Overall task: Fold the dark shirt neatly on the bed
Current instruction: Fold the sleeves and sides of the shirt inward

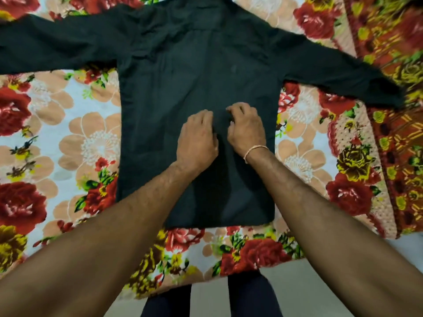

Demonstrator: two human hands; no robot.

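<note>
The dark shirt [196,88] lay spread flat on the bed [75,138], its collar end away from the person and its hem nearest the bed's front edge. Both long sleeves stretched out sideways, the left one running off the frame, the right one angling down toward a patterned border. The cloth was black, lightly creased across the shoulders, smooth and unfolded over the body.

The bed [41,143] wears a floral sheet of red and peach blooms. The dark shirt [194,83] lies flat on it, sleeves spread left and right, hem near. A darker patterned cloth [393,138] covers the right side.
</note>
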